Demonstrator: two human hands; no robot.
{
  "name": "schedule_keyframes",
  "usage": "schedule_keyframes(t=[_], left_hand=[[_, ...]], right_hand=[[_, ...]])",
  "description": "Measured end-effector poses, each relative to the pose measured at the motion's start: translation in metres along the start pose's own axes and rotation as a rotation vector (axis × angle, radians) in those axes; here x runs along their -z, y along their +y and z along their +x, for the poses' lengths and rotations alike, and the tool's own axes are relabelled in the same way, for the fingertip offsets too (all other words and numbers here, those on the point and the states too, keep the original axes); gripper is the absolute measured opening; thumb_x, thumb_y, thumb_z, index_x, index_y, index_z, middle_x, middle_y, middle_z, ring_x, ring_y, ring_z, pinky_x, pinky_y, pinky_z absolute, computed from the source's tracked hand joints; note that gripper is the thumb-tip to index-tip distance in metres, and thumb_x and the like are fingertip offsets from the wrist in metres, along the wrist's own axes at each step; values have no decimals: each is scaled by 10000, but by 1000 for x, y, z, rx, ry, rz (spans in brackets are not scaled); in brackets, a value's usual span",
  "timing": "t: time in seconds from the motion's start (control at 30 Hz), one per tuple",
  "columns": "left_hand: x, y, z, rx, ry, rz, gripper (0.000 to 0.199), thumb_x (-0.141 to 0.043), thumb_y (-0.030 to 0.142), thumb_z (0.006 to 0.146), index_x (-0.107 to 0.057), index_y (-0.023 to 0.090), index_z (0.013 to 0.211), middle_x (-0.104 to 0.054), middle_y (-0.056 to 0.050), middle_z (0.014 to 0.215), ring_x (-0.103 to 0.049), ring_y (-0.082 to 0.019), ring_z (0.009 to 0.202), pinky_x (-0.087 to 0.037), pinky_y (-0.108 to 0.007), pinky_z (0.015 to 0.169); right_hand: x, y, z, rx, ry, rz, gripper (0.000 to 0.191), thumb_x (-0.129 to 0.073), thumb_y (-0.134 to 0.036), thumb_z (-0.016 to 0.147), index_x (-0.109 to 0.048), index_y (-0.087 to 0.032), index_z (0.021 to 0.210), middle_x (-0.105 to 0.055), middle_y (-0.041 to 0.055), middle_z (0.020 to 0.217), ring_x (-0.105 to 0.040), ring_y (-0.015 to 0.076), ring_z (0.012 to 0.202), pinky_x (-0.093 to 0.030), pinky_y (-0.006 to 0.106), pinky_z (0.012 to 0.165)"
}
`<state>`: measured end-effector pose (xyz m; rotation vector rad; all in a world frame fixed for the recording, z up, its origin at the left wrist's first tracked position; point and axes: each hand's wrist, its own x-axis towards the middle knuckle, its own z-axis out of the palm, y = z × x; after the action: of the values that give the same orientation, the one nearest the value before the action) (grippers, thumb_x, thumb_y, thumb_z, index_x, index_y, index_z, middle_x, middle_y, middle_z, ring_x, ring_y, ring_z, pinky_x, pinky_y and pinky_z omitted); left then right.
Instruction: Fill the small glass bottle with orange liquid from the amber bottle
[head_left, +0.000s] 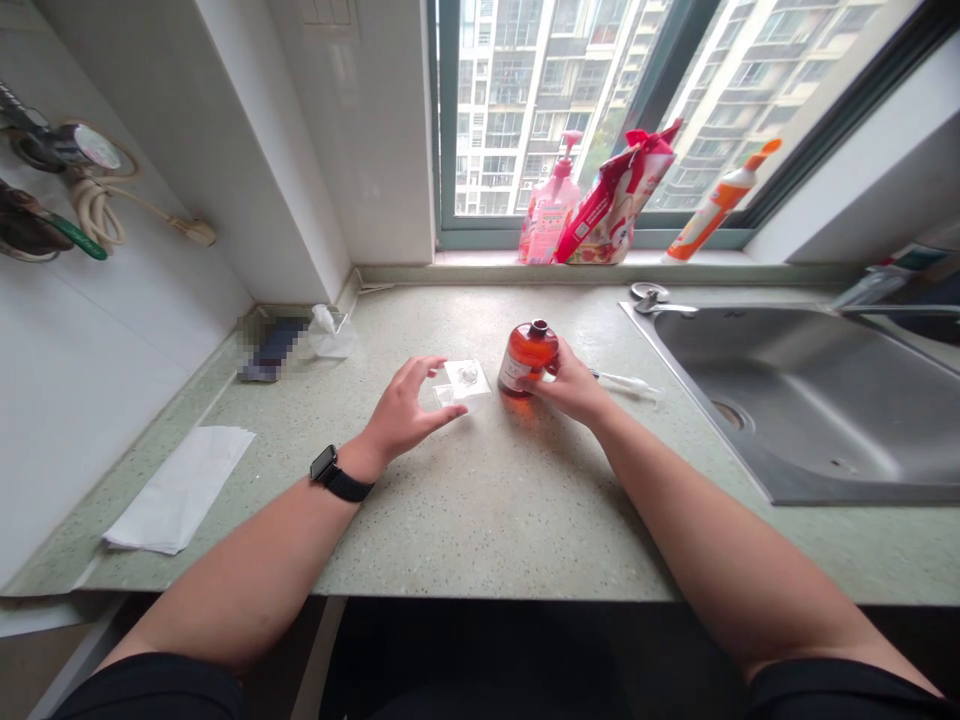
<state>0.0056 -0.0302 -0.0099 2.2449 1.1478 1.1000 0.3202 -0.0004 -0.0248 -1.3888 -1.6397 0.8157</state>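
My right hand (571, 388) is wrapped round an amber bottle (531, 345) with a white label and an uncapped neck. The bottle is upright at the middle of the counter. My left hand (412, 405), a dark watch on its wrist, is open with thumb and fingers apart. Close to its fingertips is a small clear and white square item (466, 378) with a round part on top; whether the fingers touch it I cannot tell. Behind my right hand lies a clear syringe (630, 384), partly hidden by the hand.
A steel sink (847, 400) with a tap is on the right. White paper sheets (180, 488) lie on the left, with a clear plastic container (333, 332) farther back. A pink pump bottle (551, 215), red bag (619, 205) and orange-white bottle (716, 205) stand on the windowsill.
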Motion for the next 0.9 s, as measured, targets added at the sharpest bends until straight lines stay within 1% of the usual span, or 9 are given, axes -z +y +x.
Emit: schedule_keyframes(t=[0.1, 0.2, 0.33, 0.47, 0.53, 0.63, 0.77, 0.9], left_hand=[[0, 0, 0, 24, -20, 11, 641, -816, 583, 900, -577, 254, 1395, -679, -102, 1307, -692, -298, 1172, -572, -498, 1058], [-1, -2, 0, 45, -42, 7, 647, -818, 581, 900, -573, 257, 1403, -685, -98, 1305, -693, -301, 1185, -569, -506, 1069], [-3, -7, 0, 60, -76, -5, 696, -827, 615, 882, -564, 253, 1414, -689, -101, 1303, -700, -304, 1178, -579, -511, 1052], [-3, -8, 0, 60, -103, -9, 704, -833, 618, 879, -561, 255, 1417, -690, -103, 1309, -707, -300, 1166, -582, -509, 1048], [-2, -6, 1, 52, -98, -9, 700, -840, 614, 873, -569, 249, 1406, -695, -103, 1298, -712, -299, 1159, -584, -503, 1045], [-1, -4, 1, 33, -81, -7, 689, -842, 615, 871, -583, 245, 1391, -702, -100, 1285, -720, -290, 1134, -592, -486, 1031], [0, -4, 1, 7, -36, 0, 682, -842, 625, 868, -597, 242, 1376, -710, -97, 1270, -724, -278, 1099, -593, -472, 1023], [1, -4, 1, -16, -1, -1, 703, -833, 655, 862, -604, 232, 1374, -711, -100, 1255, -723, -273, 1084, -595, -455, 1010]], right_hand=[[0, 2, 1, 6, -8, 8, 847, -885, -482, 711, -522, -289, 1451, -698, 116, 1415, -675, 338, 1333, -556, 526, 1146], [0, 3, 2, 17, -5, 14, 848, -902, -475, 699, -537, -288, 1441, -708, 106, 1406, -680, 336, 1325, -549, 532, 1155], [-2, 1, 0, 35, 26, -31, 803, -889, -494, 714, -571, -312, 1429, -727, 86, 1366, -687, 339, 1306, -536, 565, 1168], [-6, -5, -4, 97, 68, -97, 763, -865, -528, 737, -595, -300, 1412, -728, 100, 1337, -696, 329, 1252, -540, 549, 1155], [-7, -8, -6, 150, 101, -150, 772, -864, -550, 733, -598, -282, 1406, -724, 108, 1337, -694, 332, 1236, -536, 553, 1146], [-6, -11, -7, 215, 137, -220, 798, -859, -562, 735, -587, -271, 1427, -707, 125, 1385, -673, 345, 1261, -516, 560, 1155], [-5, -14, -9, 301, 142, -284, 777, -831, -555, 770, -579, -270, 1447, -696, 132, 1413, -642, 365, 1311, -482, 564, 1186], [-4, -16, -11, 375, 136, -349, 726, -800, -520, 821, -566, -272, 1462, -697, 141, 1394, -632, 367, 1326, -487, 557, 1178]])
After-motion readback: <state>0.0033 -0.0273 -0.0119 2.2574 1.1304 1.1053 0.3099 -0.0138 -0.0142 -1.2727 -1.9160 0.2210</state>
